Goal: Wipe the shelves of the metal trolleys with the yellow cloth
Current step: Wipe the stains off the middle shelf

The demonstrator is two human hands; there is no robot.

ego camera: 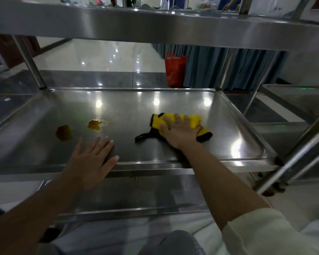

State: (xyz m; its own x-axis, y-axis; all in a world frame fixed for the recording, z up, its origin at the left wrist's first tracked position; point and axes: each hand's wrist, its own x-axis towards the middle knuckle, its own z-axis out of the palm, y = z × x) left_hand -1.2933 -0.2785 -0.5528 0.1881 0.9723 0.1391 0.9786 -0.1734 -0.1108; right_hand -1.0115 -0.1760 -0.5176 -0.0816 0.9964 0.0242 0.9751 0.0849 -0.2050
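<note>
The middle shelf [129, 107] of a metal trolley fills the view. A yellow cloth [191, 121] with black trim lies on its right half. My right hand [179, 130] presses flat on the cloth, fingers spread and straight. My left hand [92, 159] rests flat on the shelf's front edge, fingers straight, holding nothing. Two brownish-orange stains lie on the left part of the shelf, one [64, 132] near the left and one [94, 124] a little to its right, with small specks beside it.
The top shelf [155, 24] hangs overhead, and a lower shelf [136, 196] shows beneath. Upright posts stand at the back left [32, 65] and the right [293, 159]. A red bag [175, 70] and blue drapes stand on the floor behind. A second trolley [293, 100] is at right.
</note>
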